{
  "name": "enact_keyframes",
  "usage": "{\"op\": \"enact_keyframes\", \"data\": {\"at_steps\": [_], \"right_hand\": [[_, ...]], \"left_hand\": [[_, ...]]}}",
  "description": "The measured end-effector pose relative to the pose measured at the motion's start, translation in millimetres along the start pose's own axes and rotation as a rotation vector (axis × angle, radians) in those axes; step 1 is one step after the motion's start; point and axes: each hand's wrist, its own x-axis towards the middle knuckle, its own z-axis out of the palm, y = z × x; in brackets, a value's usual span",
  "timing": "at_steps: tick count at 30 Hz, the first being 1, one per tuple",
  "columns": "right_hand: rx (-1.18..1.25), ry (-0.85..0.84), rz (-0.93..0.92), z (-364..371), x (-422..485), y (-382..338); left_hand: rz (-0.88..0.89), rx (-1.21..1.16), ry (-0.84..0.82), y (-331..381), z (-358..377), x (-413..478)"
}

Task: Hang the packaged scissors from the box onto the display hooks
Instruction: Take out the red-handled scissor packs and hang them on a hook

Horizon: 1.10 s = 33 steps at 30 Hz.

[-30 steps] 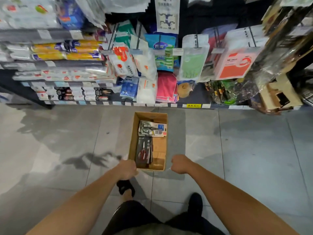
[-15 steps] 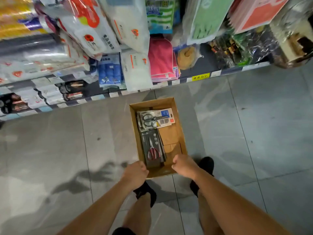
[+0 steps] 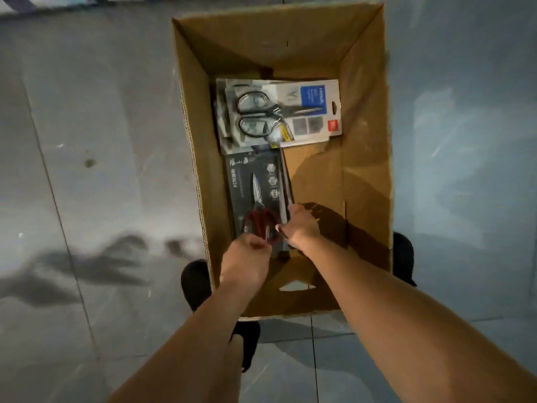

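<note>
An open cardboard box (image 3: 366, 135) stands on the floor right below me. Inside, at its near left, lies a stack of dark scissors packs (image 3: 252, 184); the top one shows red-handled scissors. Farther back lie grey-white packs of black-handled scissors (image 3: 308, 112), turned sideways. My left hand (image 3: 247, 258) curls over the near end of the top dark pack, by the red handles. My right hand (image 3: 302, 228) pinches the same pack's right edge, thumb on top. No display hooks are in view.
Grey floor tiles (image 3: 101, 141) surround the box. My black shoes (image 3: 194, 282) sit at the box's near corners, one each side. A strip of the bottom shelf edge (image 3: 58, 0) shows at the top left. The box's right half is bare cardboard.
I have bent down close over the box, so the shelves have left the view. Both hands moved from the box's near rim into it and onto the top dark scissors pack.
</note>
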Motion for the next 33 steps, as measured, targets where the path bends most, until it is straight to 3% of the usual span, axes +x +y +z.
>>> {"op": "enact_keyframes", "data": {"at_steps": [6, 13, 19, 21, 25, 28, 33], "right_hand": [[0.298, 0.112, 0.043, 27, 32, 13], [0.335, 0.104, -0.012, 42, 29, -5], [0.529, -0.040, 0.051, 33, 10, -3], [0.447, -0.042, 0.040, 21, -6, 6], [0.204, 0.175, 0.030, -23, -48, 20], [0.171, 0.299, -0.068, -53, -81, 25], [0.102, 0.320, -0.152, -64, -93, 27]], "left_hand": [[-0.047, -0.133, 0.001, -13, 18, 28], [-0.123, -0.248, 0.137, -10, 16, 33], [-0.154, -0.202, 0.217, -8, 10, 25], [-0.155, -0.187, 0.225, -8, 5, 20], [-0.124, -0.135, 0.268, -3, -5, 25], [-0.084, -0.147, 0.264, 4, -5, 40], [-0.130, -0.155, 0.203, 16, 18, 85]]}}
